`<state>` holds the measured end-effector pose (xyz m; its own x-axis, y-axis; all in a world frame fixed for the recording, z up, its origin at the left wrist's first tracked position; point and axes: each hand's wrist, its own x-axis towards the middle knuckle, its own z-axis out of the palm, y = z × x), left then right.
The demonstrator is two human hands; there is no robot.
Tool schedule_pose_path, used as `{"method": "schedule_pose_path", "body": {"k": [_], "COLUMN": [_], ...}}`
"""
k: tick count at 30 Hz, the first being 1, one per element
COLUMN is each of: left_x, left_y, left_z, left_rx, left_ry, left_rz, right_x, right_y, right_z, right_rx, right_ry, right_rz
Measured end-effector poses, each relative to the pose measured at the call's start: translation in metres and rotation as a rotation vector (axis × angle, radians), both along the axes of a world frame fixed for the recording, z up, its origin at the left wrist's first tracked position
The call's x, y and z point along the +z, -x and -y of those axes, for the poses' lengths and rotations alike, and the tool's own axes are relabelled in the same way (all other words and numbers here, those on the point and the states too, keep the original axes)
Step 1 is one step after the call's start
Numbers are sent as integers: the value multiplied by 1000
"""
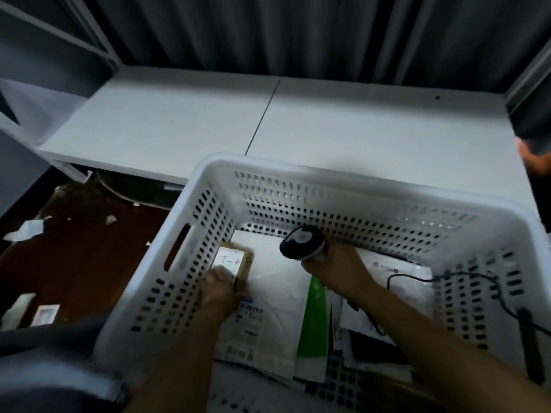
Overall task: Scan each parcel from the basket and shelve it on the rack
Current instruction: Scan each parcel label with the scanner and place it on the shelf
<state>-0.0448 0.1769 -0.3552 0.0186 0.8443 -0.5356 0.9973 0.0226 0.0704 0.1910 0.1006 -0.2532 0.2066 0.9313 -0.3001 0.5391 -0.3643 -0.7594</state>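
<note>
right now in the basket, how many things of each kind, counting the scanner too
brown cardboard box: 1
soft mailers: 3 (white mailer, green-striped mailer, pale mailer)
handheld scanner: 1
total: 5 distinguishable; more may lie underneath

Basket (328, 174) open above, walled all round; cable (413, 277) drapes over right wall.

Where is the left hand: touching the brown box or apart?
Touching. Head view: the left hand grips the brown box, fingers over its white label.
</note>
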Motion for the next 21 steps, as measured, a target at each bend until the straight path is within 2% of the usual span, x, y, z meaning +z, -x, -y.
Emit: {"method": "schedule_pose_path", "body": {"k": [3,7,13,18,21], "left_x": [-24,-41,-39,-37,-25], "left_y": [4,-1,-1,-8,-20], "left_z": [-3,-2,-4,-3,4], "left_rx": [-28,-18,51,126,100], "left_ry": [-21,67,1,42,40], "left_rz": [-3,50,75,88,147], "right_x": [-24,-39,-43,-47,-45], "right_y": [1,4,8,8,6], "right_z": [-1,2,5,10,11], "right_rx": [41,49,45,-7,-15], "right_ry": [55,109,120,136,146], "right_rz": [-2,-19,-46,-80,-82]}}
